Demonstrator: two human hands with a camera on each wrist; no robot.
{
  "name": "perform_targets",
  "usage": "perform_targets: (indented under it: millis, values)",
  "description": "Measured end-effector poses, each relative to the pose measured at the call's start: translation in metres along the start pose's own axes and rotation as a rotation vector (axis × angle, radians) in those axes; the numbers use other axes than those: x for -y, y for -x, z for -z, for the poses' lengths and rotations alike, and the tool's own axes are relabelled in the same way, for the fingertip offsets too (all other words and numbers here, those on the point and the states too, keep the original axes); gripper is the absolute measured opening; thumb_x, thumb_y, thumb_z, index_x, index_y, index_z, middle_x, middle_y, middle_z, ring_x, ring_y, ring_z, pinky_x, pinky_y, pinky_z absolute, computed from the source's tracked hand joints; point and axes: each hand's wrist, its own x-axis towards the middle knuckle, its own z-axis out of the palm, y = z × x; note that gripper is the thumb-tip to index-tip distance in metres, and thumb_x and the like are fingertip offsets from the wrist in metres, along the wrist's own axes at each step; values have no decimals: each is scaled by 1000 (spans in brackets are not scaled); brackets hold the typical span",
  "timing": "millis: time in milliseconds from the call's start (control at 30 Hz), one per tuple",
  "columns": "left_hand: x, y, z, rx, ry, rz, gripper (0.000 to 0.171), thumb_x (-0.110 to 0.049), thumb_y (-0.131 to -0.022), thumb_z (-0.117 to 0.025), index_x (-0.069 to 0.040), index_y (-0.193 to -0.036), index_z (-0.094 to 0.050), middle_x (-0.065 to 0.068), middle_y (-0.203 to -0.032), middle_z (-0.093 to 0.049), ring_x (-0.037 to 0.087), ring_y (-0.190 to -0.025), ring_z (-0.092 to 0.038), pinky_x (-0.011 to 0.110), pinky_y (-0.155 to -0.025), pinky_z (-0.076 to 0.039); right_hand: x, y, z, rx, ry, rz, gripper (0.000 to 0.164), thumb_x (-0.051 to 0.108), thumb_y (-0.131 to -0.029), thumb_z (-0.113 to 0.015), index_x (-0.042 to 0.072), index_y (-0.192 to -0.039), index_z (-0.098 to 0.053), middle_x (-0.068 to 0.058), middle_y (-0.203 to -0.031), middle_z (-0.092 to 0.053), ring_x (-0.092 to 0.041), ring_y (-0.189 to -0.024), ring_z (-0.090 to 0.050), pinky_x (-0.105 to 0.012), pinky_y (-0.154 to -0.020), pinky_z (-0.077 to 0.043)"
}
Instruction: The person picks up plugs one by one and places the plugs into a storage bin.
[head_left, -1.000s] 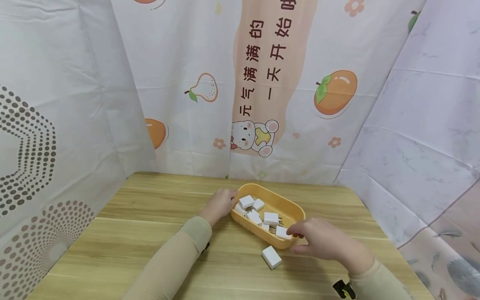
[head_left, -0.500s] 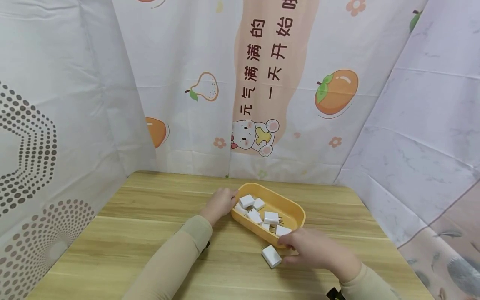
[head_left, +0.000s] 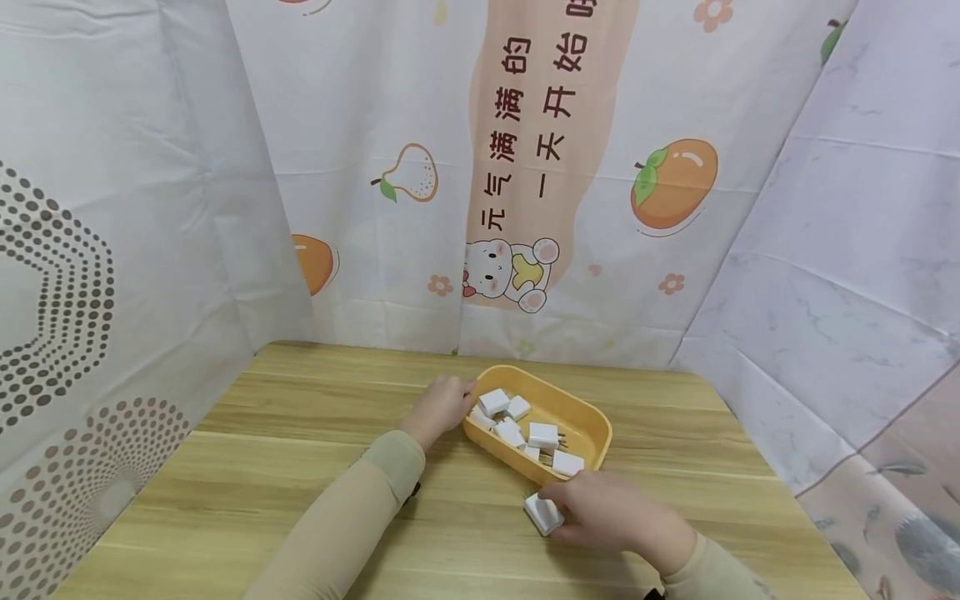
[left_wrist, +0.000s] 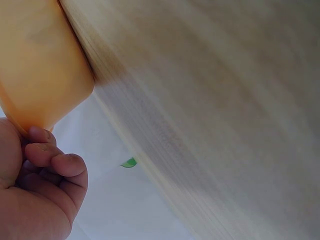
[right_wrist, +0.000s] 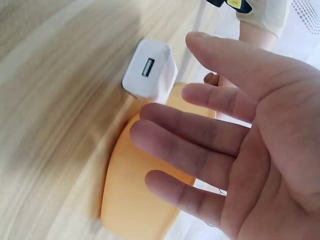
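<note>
My left hand [head_left: 441,405] pinches the left end of a yellow plastic tray [head_left: 570,402]. In the left wrist view its fingers curl at the tray's rim. Inside the tray lie several white charger plugs [head_left: 542,435], some with metal prongs showing. One more white USB charger plug [head_left: 539,517] lies on the table just in front of the tray. My right hand [head_left: 617,510] is over that plug's right side, index finger overlapping it in the head view. In the right wrist view its fingers are spread and loosely straight, and the plug's USB port [right_wrist: 148,67] faces the camera.
The wood-grain table [head_left: 315,467] ends at a printed curtain [head_left: 390,275] behind the tray. More cloth hangs along the left and right sides. A dark strap piece [head_left: 654,594] shows by my right sleeve.
My right hand has moved left and toward me, from a plug at the tray's right end to the plug on the table. My left hand and the tray stay put.
</note>
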Motion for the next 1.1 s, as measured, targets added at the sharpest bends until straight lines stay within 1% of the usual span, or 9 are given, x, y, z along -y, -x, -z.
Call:
perform_targets:
  millis: [67,167,233,333,533,600,767,867,1100]
  values:
    - [0,0,0,2,2,-3,33,-12,-103,-61,-5,-135,-65,6,-82,-69,8,-49,-38,22,-45,-38,2,-2,-2,5,3,-11,25,28,-82,-81,21,-103,-69,19,-63,-43,-1,-52,-40,-25,-46,-36]
    - [1,0,0,0,5,-1,33,-11,-102,-61,-5,-135,-65,8,-90,-72,8,-48,-38,22,-44,-38,4,-3,-5,12,13,-39,25,31,-83,-81,20,-103,-69,19,-64,-44,-1,-53,-42,-26,-47,-37]
    - [1,-1,0,-1,4,3,33,-11,-102,-61,-5,-135,-65,10,-92,-73,8,-48,-37,22,-44,-38,5,-4,-7,6,30,-60,26,32,-83,-81,20,-102,-69,18,-65,-44,-1,-54,-42,-27,-47,-36]
    - [1,-1,0,-3,3,7,34,-9,-102,-60,-6,-135,-65,13,-95,-73,8,-47,-36,22,-44,-37,7,-5,-11,-20,51,-85,27,33,-82,-81,19,-101,-68,17,-66,-44,-3,-55,-42,-28,-47,-36]
    - [0,0,1,-8,5,9,34,-8,-101,-59,-5,-135,-65,16,-113,-73,8,-48,-36,22,-45,-38,11,-9,-16,-85,72,-114,28,38,-82,-82,17,-94,-68,15,-68,-48,-4,-57,-43,-28,-46,-35]
    - [0,0,2,-4,6,9,34,-8,-101,-59,-5,-135,-64,16,-110,-73,8,-48,-36,22,-45,-38,12,-10,-17,-90,81,-118,29,39,-81,-83,18,-94,-68,14,-68,-48,-5,-57,-43,-29,-46,-35]
    - [1,0,0,-4,-7,1,35,-8,-101,-60,-5,-135,-65,14,-114,-73,8,-49,-36,22,-46,-37,10,-13,-21,-82,90,-107,29,35,-80,-85,18,-97,-69,15,-68,-49,-5,-58,-43,-29,-47,-35]
    - [1,0,0,-8,-13,-3,35,-7,-101,-60,-5,-135,-65,13,-120,-71,8,-51,-36,22,-47,-37,9,-12,-22,-74,84,-101,32,33,-79,-86,17,-101,-70,15,-69,-50,-4,-59,-44,-28,-48,-36]
    - [1,1,0,-10,-6,1,34,-10,-102,-61,-5,-135,-65,13,-121,-71,9,-51,-39,23,-47,-39,11,-13,-21,-92,62,-84,39,41,-82,-84,17,-111,-72,16,-69,-46,-3,-59,-42,-27,-48,-34]
